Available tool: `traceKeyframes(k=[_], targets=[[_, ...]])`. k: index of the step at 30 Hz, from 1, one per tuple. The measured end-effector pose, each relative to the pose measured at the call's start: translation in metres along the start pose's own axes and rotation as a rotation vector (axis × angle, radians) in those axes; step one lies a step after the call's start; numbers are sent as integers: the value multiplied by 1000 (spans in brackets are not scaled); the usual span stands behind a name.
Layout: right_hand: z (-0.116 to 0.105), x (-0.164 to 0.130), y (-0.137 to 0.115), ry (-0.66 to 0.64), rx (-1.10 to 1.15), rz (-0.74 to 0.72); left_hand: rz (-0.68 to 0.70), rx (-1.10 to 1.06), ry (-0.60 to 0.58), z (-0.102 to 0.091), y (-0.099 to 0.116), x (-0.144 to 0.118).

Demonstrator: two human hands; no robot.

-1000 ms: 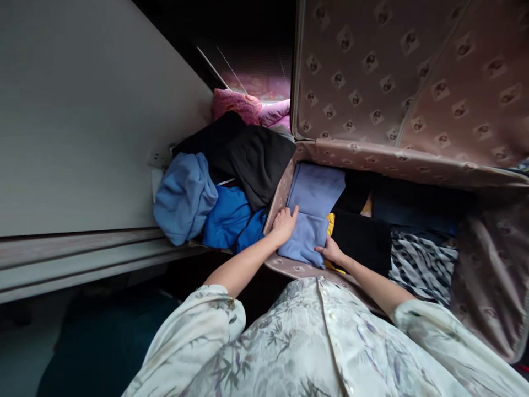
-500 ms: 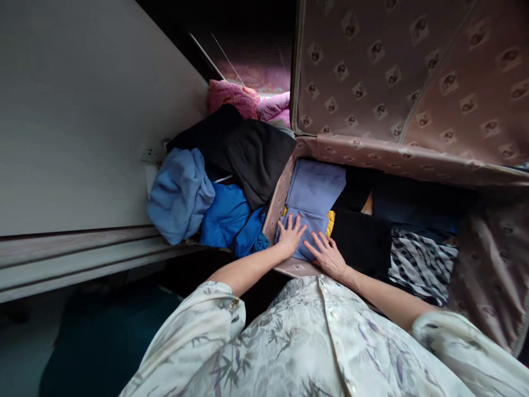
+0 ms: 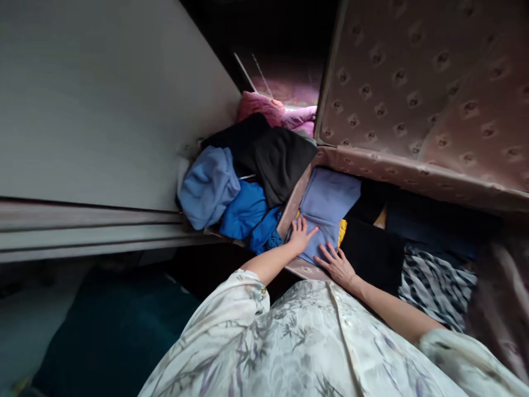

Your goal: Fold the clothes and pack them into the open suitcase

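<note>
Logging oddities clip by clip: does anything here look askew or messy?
Yes. Clothes are heaped unfolded outside the suitcase, against the wall, and a black one droops over its edge. Both hands press flat on a folded garment inside.

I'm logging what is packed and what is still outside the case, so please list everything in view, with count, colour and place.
folded lavender-blue cloth garment: one, lavender-blue, at the left end of the case, under both hands
open fabric suitcase with patterned brown lining: one, brown-pink, right half of view, lid raised
yellow cloth: one, yellow, peeking out beneath the lavender garment
black folded garment: one, black, in the case right of the lavender one
black-and-white striped fabric: one, farther right in the case
light blue garment: one, in the pile outside the case
bright blue garment: one, same pile
black garments: count unclear, atop the pile
pink fabric: behind the pile
left hand: flat on the lavender garment
right hand: flat on its near edge
</note>
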State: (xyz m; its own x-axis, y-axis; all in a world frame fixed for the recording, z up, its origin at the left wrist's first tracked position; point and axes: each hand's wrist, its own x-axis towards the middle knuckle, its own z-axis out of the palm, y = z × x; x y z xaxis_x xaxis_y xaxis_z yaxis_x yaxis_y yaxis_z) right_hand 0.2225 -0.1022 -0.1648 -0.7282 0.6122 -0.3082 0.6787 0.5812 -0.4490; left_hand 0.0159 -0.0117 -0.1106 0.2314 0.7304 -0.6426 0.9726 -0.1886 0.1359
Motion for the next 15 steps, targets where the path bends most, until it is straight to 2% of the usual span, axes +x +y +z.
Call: traceKeyframes(k=[3, 5, 6, 8, 9, 10, 12, 14, 15], targets=[[8, 3, 8, -25, -33, -18, 119, 6, -82, -21, 2, -19], [11, 7, 12, -38, -60, -13, 272, -79, -63, -40, 3, -41], [11, 9, 13, -48, -74, -10, 358, -147, -4, -51, 2, -54], [8, 11, 12, -75, -94, -8, 438, -271, 228, -77, -8, -85], [4, 12, 10, -91, -99, -7, 404, -305, 379, -91, -18, -100], [-1, 13, 8, -107, -99, -5, 314, -319, 535, -106, -32, -114], [-14, 16, 3, -152, -86, 18, 9, -297, 812, -134, -72, -136], [-31, 23, -3, -196, -65, 78, -322, -258, 967, -156, -123, -148], [-40, 28, -6, -210, -55, 119, -437, -243, 983, -164, -148, -151]])
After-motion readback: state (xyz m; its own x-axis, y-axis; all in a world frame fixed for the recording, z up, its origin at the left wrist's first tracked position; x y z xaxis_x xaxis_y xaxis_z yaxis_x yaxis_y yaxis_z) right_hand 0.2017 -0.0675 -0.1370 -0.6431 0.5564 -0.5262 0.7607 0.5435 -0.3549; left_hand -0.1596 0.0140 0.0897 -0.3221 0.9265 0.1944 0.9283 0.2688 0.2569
